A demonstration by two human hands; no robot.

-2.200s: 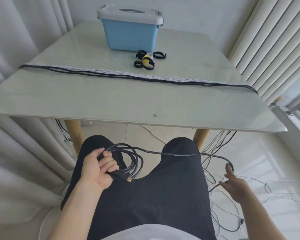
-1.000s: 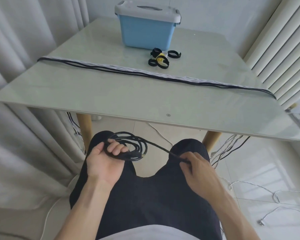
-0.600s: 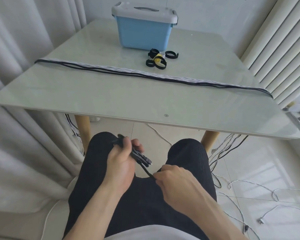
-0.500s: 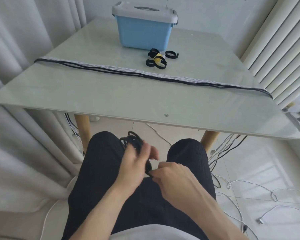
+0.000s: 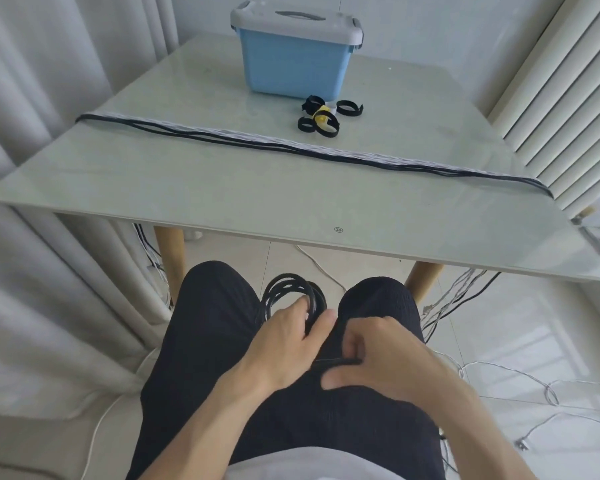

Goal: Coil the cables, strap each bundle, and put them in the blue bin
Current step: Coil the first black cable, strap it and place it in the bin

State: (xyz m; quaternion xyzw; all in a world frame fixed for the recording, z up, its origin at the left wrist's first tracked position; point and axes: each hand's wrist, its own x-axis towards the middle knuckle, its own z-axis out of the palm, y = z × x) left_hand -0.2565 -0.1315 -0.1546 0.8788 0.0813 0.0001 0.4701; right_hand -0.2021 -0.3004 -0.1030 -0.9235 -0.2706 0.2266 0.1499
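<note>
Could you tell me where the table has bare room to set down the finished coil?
The near strip of the table, between its front edge and the stretched cables, is bare. Left of the blue bin is free too. Beside the bin, the straps crowd things.

Pale glass tabletop (image 5: 222, 188) carrying a lidded blue bin (image 5: 293, 64) at the far edge, black and yellow straps (image 5: 321, 119) just before it, and straight cables (image 5: 291, 148) laid across from side to side.
</note>
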